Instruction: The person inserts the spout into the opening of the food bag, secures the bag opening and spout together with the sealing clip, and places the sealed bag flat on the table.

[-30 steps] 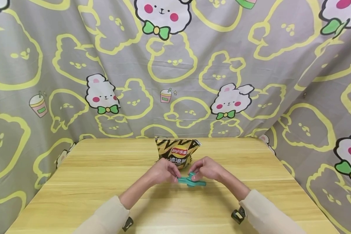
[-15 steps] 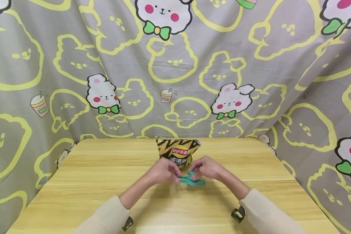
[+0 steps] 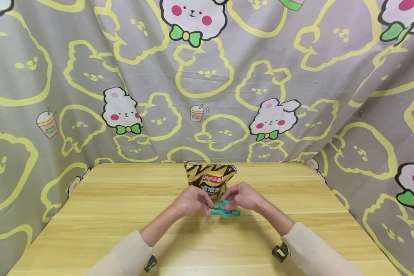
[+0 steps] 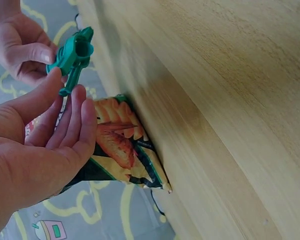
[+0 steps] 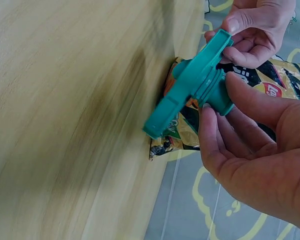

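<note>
A teal plastic bag clip [image 3: 224, 211] with a round spout part is held between my two hands, above the table. My left hand [image 3: 193, 201] pinches one narrow end of it between thumb and fingertips. The thumb and index finger of my right hand [image 3: 245, 197] grip the round part [image 5: 220, 97], seen close up in the right wrist view. From there the clip's other long end points away from both hands. Just behind the hands a black and gold Lay's chip bag [image 3: 212, 179] stands upright on the table, its lower left corner hidden by my left hand.
The light wood table [image 3: 124, 195] reaches back to a grey curtain [image 3: 224, 84] printed with yellow outlines and white cartoon animals. The curtain also hangs along both sides. Dark wrist bands [image 3: 280, 253] sit by the beige sleeves [image 3: 314, 249].
The clip's right end has swung slightly up and left, and the round part has risen a little with my right fingers. My left hand and the chip bag stay in place.
</note>
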The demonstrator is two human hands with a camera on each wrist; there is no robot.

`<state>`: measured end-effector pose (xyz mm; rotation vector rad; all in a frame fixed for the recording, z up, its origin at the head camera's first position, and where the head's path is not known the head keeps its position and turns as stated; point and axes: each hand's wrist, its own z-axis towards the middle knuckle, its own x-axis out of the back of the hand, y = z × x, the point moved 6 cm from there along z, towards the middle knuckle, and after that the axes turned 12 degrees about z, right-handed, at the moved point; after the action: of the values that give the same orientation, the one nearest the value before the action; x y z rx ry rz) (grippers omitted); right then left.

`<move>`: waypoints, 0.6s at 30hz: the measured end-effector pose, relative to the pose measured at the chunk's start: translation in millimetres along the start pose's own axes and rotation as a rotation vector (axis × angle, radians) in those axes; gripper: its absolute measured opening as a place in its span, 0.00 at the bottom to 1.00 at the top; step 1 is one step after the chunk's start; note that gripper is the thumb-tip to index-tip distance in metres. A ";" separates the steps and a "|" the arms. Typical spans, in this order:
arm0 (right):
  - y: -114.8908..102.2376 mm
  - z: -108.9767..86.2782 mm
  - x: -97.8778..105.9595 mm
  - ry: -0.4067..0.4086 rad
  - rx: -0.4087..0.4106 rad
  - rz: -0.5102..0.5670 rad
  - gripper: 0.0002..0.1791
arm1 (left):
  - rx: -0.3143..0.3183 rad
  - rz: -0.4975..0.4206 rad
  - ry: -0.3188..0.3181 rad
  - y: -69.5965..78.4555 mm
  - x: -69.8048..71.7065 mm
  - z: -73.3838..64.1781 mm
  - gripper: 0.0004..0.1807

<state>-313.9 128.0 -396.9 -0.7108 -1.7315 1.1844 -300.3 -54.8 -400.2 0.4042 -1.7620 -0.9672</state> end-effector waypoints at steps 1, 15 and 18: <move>0.0 0.1 -0.1 0.003 -0.001 -0.002 0.15 | 0.001 0.001 0.002 0.0 -0.1 0.0 0.10; 0.0 -1.8 2.3 0.025 -0.003 0.003 0.11 | 0.003 0.086 0.025 -3.0 0.5 0.1 0.11; -0.4 -2.5 3.5 0.025 0.002 0.002 0.12 | -0.013 0.096 0.032 -5.3 -0.5 0.2 0.11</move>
<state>-313.2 131.8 -395.0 -0.7231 -1.7091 1.1737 -301.2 -57.7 -404.7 0.3222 -1.7293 -0.8996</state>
